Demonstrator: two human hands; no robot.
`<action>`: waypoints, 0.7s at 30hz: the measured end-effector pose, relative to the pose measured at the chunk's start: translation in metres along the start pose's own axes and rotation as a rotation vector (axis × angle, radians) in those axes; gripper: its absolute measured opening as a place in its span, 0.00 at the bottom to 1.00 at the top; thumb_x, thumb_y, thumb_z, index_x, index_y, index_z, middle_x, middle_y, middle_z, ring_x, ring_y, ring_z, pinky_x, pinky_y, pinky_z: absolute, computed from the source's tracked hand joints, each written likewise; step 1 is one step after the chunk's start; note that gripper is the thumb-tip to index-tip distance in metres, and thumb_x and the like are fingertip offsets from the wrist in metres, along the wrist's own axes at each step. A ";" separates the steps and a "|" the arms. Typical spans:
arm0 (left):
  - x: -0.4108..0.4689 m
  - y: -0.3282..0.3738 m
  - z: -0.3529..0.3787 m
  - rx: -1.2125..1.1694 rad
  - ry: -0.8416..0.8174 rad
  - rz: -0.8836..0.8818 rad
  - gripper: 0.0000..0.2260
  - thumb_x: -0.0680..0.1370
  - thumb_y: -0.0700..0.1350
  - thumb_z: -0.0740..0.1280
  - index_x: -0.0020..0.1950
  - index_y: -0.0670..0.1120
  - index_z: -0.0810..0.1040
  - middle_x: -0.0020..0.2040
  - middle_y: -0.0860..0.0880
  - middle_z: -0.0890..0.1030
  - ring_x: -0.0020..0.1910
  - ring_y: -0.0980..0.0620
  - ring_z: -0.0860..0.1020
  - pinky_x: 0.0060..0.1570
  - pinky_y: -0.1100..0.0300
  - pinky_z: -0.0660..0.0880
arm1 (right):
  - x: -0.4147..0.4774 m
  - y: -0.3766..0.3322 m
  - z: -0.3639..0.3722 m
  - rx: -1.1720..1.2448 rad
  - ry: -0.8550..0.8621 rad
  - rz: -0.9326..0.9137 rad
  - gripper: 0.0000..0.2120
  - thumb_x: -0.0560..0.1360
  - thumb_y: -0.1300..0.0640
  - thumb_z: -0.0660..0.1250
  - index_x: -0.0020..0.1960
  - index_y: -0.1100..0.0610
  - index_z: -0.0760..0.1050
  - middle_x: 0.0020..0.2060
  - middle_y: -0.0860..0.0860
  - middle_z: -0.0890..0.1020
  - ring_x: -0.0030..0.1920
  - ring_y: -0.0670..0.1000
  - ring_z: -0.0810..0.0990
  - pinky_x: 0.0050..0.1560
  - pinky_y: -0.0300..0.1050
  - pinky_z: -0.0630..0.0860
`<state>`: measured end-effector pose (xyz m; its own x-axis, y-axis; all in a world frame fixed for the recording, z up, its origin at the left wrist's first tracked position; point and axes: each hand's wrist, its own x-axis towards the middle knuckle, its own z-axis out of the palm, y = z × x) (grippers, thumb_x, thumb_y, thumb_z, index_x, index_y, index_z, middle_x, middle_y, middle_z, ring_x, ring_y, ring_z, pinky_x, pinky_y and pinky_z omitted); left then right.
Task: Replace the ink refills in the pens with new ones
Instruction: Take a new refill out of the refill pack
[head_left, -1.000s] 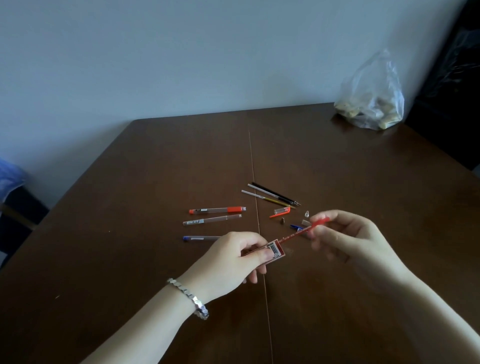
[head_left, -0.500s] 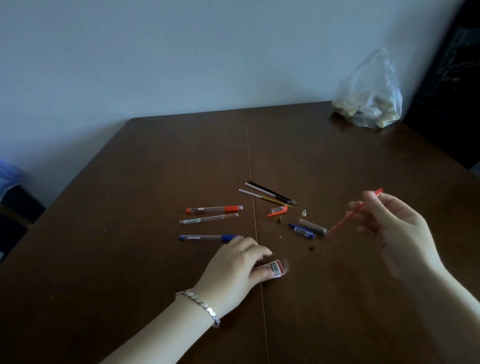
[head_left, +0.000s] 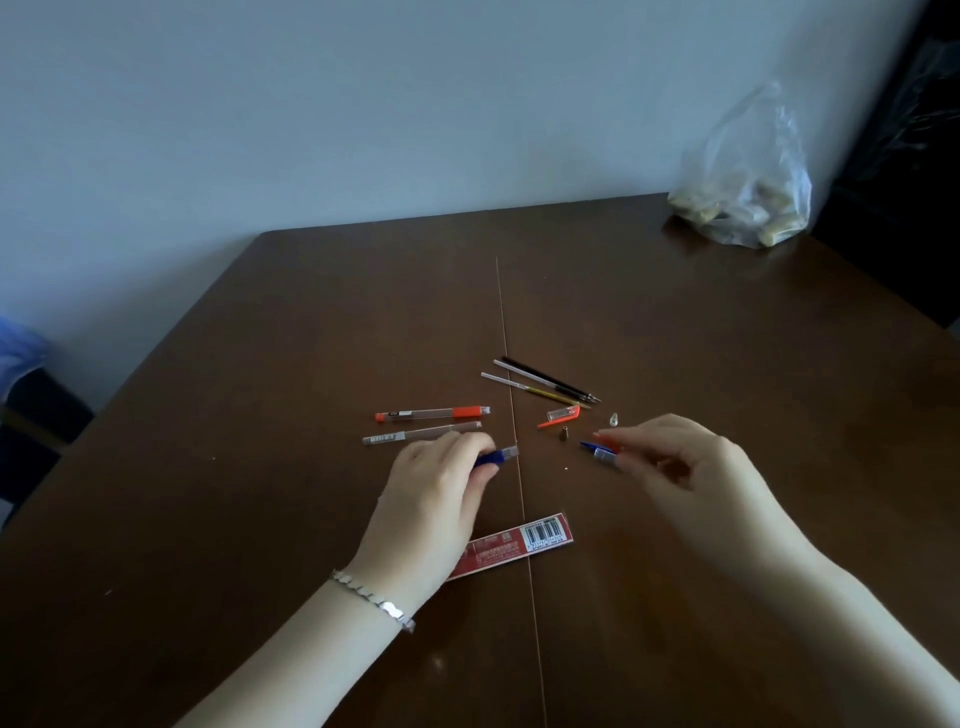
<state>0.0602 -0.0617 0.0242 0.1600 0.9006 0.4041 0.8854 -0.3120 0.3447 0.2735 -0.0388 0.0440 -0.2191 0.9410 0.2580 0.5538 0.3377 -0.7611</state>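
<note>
My left hand (head_left: 434, 486) is closed around the blue pen (head_left: 498, 455), whose blue grip end sticks out to the right of my fingers. My right hand (head_left: 680, 462) pinches the red refill (head_left: 605, 441); only its short orange-red end shows, just above the blue cap (head_left: 598, 452) lying on the table. The red refill packet (head_left: 524, 540) lies flat below my left hand, partly under the wrist. An orange pen (head_left: 432, 413) and a clear pen barrel (head_left: 415, 434) lie to the left. Loose refills (head_left: 545, 385) lie behind.
An orange cap (head_left: 560, 416), a small clear tip (head_left: 614, 419) and a small metal tip (head_left: 564, 433) lie between my hands on the brown table (head_left: 727, 364). A plastic bag (head_left: 748, 187) stands at the back right corner. A wall rises behind the table.
My left hand let go of the red packet, which now lies on the table, and moved up onto the blue pen. My right hand brought the red refill back left, down toward the blue cap.
</note>
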 end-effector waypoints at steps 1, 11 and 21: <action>0.000 0.006 -0.005 -0.087 0.009 0.006 0.10 0.73 0.41 0.67 0.54 0.44 0.76 0.49 0.46 0.82 0.48 0.51 0.80 0.49 0.64 0.73 | 0.000 -0.004 0.001 -0.010 0.016 -0.046 0.11 0.71 0.63 0.68 0.49 0.49 0.81 0.41 0.41 0.79 0.42 0.35 0.74 0.40 0.24 0.67; 0.001 0.022 -0.022 -0.236 0.013 0.001 0.10 0.73 0.43 0.66 0.54 0.46 0.77 0.50 0.48 0.81 0.48 0.56 0.78 0.47 0.68 0.76 | 0.002 -0.027 0.007 -0.089 -0.019 -0.235 0.10 0.71 0.64 0.68 0.48 0.52 0.81 0.42 0.35 0.74 0.46 0.35 0.75 0.47 0.23 0.68; 0.003 0.024 -0.023 -0.226 0.044 -0.025 0.10 0.72 0.42 0.67 0.53 0.45 0.77 0.50 0.48 0.81 0.47 0.58 0.76 0.46 0.74 0.71 | 0.000 -0.024 0.003 -0.038 0.084 -0.186 0.10 0.71 0.65 0.68 0.48 0.52 0.81 0.43 0.35 0.74 0.50 0.31 0.72 0.45 0.20 0.67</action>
<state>0.0719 -0.0730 0.0529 0.1159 0.8966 0.4274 0.7677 -0.3539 0.5342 0.2581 -0.0468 0.0602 -0.2531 0.8607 0.4418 0.5407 0.5045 -0.6731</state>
